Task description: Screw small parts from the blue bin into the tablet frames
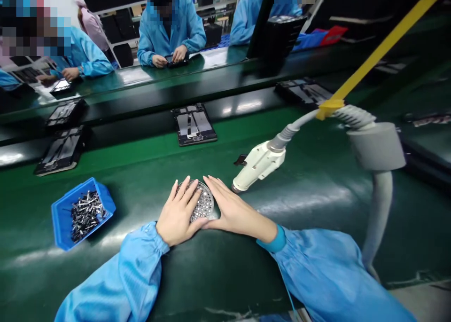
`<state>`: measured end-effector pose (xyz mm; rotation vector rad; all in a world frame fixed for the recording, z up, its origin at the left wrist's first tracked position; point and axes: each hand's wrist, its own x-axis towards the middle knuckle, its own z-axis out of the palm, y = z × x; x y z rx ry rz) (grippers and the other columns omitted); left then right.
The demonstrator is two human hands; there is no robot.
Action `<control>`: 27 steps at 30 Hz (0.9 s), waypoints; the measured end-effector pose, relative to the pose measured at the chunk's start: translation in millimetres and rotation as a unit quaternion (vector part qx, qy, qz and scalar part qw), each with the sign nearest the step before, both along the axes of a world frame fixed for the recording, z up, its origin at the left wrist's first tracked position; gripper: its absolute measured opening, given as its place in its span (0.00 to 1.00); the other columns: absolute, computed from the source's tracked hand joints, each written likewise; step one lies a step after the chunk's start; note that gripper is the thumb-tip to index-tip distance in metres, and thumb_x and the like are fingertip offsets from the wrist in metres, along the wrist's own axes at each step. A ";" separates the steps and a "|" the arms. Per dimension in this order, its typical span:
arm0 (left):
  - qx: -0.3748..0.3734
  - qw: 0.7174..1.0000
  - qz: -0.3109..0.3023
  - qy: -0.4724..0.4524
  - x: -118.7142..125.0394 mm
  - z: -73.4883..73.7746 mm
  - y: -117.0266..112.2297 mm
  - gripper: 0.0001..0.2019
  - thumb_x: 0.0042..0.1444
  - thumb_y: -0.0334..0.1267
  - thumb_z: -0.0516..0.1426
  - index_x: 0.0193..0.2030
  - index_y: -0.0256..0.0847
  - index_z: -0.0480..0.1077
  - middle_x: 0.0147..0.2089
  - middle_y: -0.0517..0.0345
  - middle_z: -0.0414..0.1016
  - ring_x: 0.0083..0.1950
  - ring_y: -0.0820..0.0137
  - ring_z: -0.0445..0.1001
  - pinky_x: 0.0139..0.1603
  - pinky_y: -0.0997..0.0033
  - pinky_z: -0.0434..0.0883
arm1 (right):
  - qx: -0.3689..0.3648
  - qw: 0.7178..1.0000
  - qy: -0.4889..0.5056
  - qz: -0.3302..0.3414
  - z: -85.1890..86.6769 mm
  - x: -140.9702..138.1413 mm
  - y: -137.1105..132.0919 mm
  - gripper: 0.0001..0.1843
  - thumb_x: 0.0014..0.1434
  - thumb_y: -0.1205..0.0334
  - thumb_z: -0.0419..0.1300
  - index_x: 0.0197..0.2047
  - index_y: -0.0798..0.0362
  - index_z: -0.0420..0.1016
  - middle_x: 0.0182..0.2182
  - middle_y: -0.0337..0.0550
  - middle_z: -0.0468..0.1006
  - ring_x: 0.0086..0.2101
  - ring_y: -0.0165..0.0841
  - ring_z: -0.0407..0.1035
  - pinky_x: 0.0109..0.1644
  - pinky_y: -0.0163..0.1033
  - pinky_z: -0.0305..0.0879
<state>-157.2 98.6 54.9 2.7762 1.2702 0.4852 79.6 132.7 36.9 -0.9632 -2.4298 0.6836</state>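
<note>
A round, clear-rimmed dish (203, 203) dotted with small circular pieces lies on the green work surface, partly covered by my fingers. My left hand (181, 213) rests over its left side with the fingers spread. Along the right edge of the dish lies my right hand (230, 207), its fingers stretched out and the thumb meeting my left thumb. Whether the right fingers touch the rim, I cannot tell. Just past my right hand, a pale nozzle-like tool (259, 167) on a grey hose points down at the surface.
A blue bin (58, 225) of small dark and silver parts sits at left. Opened tablet-like devices (195, 124) lie along the conveyor line. A yellow strap (384, 44) holds the grey hose (378, 218) at right. Co-workers in blue (172, 30) handle devices across the line.
</note>
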 end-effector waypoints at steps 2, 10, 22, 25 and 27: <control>0.004 1.000 -0.009 0.013 -1.3 0.9 0.3 0.33 0.72 0.54 0.54 0.73 0.29 0.66 0.78 0.32 0.58 0.82 0.39 0.48 0.77 0.24 0.55 | 0.012 1.000 0.005 0.003 -0.2 -2.1 -0.2 0.71 0.56 0.36 0.72 0.82 0.55 0.29 0.76 0.71 0.55 0.76 0.61 0.49 0.77 0.71 0.54; 0.030 0.999 -0.033 -0.004 -12.2 0.3 -7.5 0.28 0.71 0.51 0.56 0.70 0.35 0.69 0.76 0.35 0.64 0.82 0.40 0.50 0.76 0.26 0.58 | 0.014 1.000 0.005 0.000 0.6 -5.5 -1.9 0.69 0.59 0.44 0.73 0.83 0.56 0.29 0.76 0.66 0.57 0.76 0.59 0.49 0.78 0.68 0.54; 0.060 0.997 -0.005 -0.039 -22.2 11.6 -17.9 0.27 0.68 0.44 0.59 0.70 0.35 0.65 0.70 0.35 0.72 0.80 0.42 0.57 0.76 0.29 0.61 | 0.009 1.000 0.028 0.000 3.1 -4.6 -2.0 0.69 0.58 0.43 0.74 0.83 0.53 0.30 0.76 0.63 0.59 0.76 0.60 0.50 0.77 0.70 0.55; 0.064 0.998 -0.011 -0.022 -21.1 12.5 -19.1 0.25 0.68 0.45 0.59 0.67 0.35 0.68 0.70 0.34 0.71 0.80 0.41 0.56 0.76 0.28 0.61 | 0.006 1.000 0.028 0.000 3.4 -4.2 -2.1 0.69 0.58 0.43 0.74 0.83 0.52 0.31 0.76 0.62 0.60 0.75 0.60 0.51 0.78 0.69 0.55; 0.073 0.997 -0.011 -0.017 -20.4 13.2 -20.0 0.24 0.68 0.45 0.59 0.66 0.34 0.68 0.70 0.34 0.72 0.80 0.41 0.56 0.75 0.28 0.61 | 0.003 1.000 0.026 0.000 3.9 -4.5 -2.0 0.68 0.58 0.43 0.74 0.83 0.52 0.31 0.76 0.62 0.60 0.75 0.60 0.51 0.78 0.69 0.55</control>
